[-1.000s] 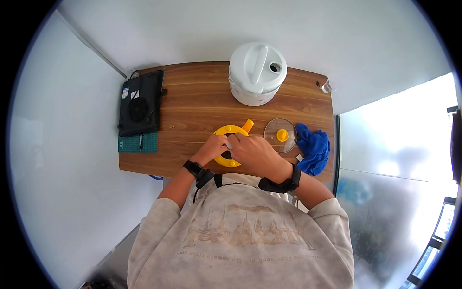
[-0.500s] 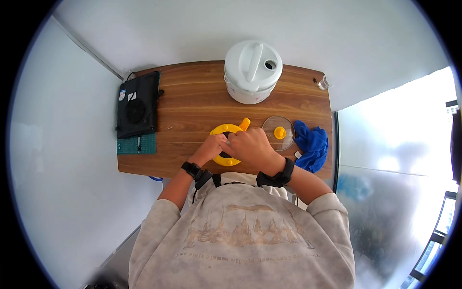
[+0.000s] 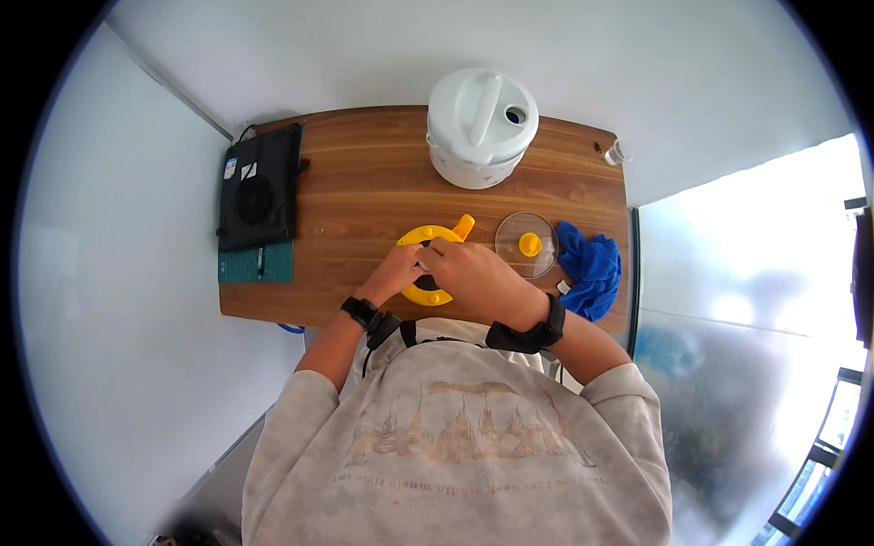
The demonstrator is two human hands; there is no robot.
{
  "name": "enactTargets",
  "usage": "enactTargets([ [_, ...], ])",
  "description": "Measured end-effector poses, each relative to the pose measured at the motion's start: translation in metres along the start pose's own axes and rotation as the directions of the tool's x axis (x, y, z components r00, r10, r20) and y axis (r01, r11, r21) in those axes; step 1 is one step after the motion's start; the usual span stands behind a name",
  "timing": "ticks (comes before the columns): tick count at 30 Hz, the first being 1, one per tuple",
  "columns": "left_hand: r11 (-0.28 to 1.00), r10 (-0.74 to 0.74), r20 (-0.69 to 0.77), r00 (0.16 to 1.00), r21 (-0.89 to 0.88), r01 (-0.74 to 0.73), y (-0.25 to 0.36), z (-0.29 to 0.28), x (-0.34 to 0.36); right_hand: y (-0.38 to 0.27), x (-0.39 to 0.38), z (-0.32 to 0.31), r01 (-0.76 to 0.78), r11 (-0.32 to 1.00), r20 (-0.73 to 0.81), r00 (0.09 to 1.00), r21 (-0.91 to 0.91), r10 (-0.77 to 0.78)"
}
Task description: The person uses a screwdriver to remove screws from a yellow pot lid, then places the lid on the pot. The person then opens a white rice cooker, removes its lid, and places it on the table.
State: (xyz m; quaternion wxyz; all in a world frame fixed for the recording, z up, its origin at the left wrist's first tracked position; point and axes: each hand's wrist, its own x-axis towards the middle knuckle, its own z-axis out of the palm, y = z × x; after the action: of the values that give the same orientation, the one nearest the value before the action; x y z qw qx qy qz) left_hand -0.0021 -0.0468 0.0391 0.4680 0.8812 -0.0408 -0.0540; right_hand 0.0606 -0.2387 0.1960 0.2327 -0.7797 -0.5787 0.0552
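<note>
Near the front edge of the table lies a round yellow thing (image 3: 427, 298) with a black middle, small knobs on its rim and a stubby yellow handle at its upper right. My left hand (image 3: 398, 270) and my right hand (image 3: 478, 280) meet over its middle, fingers bent and pressed together. Something small and pale shows between the fingertips, too covered to name. To the right of my right hand rests a glass lid (image 3: 512, 264) with a yellow knob. Beside the lid a blue cloth (image 3: 590, 273) lies crumpled.
A white lidded bucket-like container (image 3: 478, 150) stands at the back, a round hole in its top. On the left a flat black device (image 3: 259, 196) overlaps a green cutting mat (image 3: 237, 266). A small clear cup (image 3: 616, 154) is at the back right corner.
My hands stay together over the yellow thing, with the right hand slightly turned. The whole table appears a little higher in the picture. Nothing else has visibly moved.
</note>
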Motion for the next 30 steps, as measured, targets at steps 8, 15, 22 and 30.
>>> enactTargets([
  [8,0.999,-0.007,0.058,0.998,0.053,0.004,-0.005,0.0,0.002,0.013,0.015,0.006,0.055,0.965,-0.006,0.998,-0.258,-0.059],
  [15,0.969,0.249,0.132,0.96,-0.033,-0.247,-0.002,-0.015,-0.001,0.016,0.028,0.006,-0.002,0.978,-0.083,0.996,-0.206,-0.015],
  [22,0.938,-0.087,0.197,0.976,-0.313,0.147,0.03,-0.037,0.004,0.015,0.029,0.015,-0.036,0.964,-0.148,0.989,-0.262,-0.004],
  [30,0.955,0.101,0.167,0.981,-0.291,-0.049,0.064,-0.06,0.001,0.012,0.025,0.008,-0.149,0.953,-0.081,0.988,-0.264,0.132],
])
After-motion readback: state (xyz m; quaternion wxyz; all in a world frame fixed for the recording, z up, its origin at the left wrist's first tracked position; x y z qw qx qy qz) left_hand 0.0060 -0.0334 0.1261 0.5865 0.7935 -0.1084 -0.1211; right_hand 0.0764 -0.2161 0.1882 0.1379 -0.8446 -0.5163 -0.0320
